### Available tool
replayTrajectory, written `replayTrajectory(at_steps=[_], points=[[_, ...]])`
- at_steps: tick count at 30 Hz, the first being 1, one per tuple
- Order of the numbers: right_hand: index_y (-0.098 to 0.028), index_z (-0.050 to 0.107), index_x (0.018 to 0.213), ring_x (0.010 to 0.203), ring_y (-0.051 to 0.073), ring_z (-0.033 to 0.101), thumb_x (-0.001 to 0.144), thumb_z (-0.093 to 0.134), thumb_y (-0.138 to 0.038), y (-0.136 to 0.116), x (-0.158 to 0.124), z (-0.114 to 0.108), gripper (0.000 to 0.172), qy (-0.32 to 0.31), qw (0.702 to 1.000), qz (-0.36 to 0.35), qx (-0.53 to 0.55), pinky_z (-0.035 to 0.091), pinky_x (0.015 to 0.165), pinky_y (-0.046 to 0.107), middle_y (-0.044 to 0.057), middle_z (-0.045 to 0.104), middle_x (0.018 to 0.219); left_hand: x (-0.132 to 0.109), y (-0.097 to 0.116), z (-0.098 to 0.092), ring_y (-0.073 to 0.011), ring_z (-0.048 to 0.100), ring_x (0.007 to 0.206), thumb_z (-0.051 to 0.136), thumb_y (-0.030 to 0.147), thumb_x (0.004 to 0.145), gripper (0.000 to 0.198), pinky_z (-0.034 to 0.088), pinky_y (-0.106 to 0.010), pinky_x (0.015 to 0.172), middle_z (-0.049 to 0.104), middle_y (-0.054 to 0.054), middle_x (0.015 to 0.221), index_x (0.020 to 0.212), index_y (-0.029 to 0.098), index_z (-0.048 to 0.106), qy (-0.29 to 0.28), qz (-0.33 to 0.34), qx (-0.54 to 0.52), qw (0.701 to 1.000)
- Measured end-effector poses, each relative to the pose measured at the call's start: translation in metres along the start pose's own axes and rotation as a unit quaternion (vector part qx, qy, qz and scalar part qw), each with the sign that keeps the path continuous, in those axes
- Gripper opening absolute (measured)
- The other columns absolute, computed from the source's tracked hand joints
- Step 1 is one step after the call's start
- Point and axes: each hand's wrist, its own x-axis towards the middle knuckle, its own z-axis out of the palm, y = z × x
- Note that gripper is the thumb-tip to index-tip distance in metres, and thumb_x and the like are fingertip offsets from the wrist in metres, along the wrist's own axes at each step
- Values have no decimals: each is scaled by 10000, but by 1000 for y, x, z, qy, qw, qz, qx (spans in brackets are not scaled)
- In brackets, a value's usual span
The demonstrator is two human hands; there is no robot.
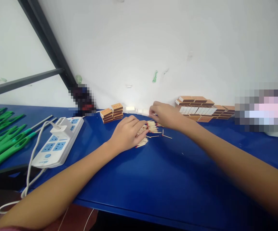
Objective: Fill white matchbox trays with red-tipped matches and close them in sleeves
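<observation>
A pile of wooden matches (pixel 154 125) with red heads lies on the blue table near the wall. My left hand (pixel 126 134) rests over the pile's left side, thumb apart from the fingers, partly covering the matches. My right hand (pixel 165 115) is just behind and right of the pile. Its fingers are curled together beside small white matchbox trays (pixel 142 111) along the wall; what sits between the fingertips is hidden. Another white tray (pixel 130 109) stands farther left. A few loose matches (pixel 167 136) lie to the right of the pile.
Orange matchboxes (pixel 112 112) are stacked left of the trays. A larger matchbox stack (pixel 196 107) stands right, behind my right forearm. A white power strip (pixel 59 142) with a cable and green-handled tools (pixel 11 144) lie left. A dark metal frame (pixel 48 40) rises by the wall.
</observation>
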Motion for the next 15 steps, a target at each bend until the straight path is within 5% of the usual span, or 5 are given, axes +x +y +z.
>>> replayTrajectory(at_steps=[3, 9, 15], points=[[-202, 676, 923, 740, 186, 580, 1014, 553, -279, -10, -55, -16, 171, -47, 996, -48, 51, 386, 642, 322, 83, 647, 969, 3, 6, -6, -238, 612, 912, 619, 504, 992, 453, 533, -397, 863, 712, -111, 987, 1185, 98, 675, 14, -12, -14, 1000], [-226, 691, 958, 784, 170, 610, 1024, 554, -291, -33, -120, -7, 166, -94, 970, -71, 211, 448, 684, 306, 58, 653, 1006, 1, 23, -3, -239, 596, 916, 660, 667, 903, 539, 521, -403, 886, 662, -84, 944, 1033, 149, 729, -122, 51, -108, 985], [-223, 685, 916, 701, 174, 553, 1014, 576, -419, 13, -112, 5, 244, 86, 980, -16, 180, 411, 656, 319, 41, 630, 818, -3, 26, -1, -218, 623, 924, 724, 572, 882, 446, 475, -408, 1040, 669, -57, 920, 1009, 146, 750, -160, 42, -137, 977]])
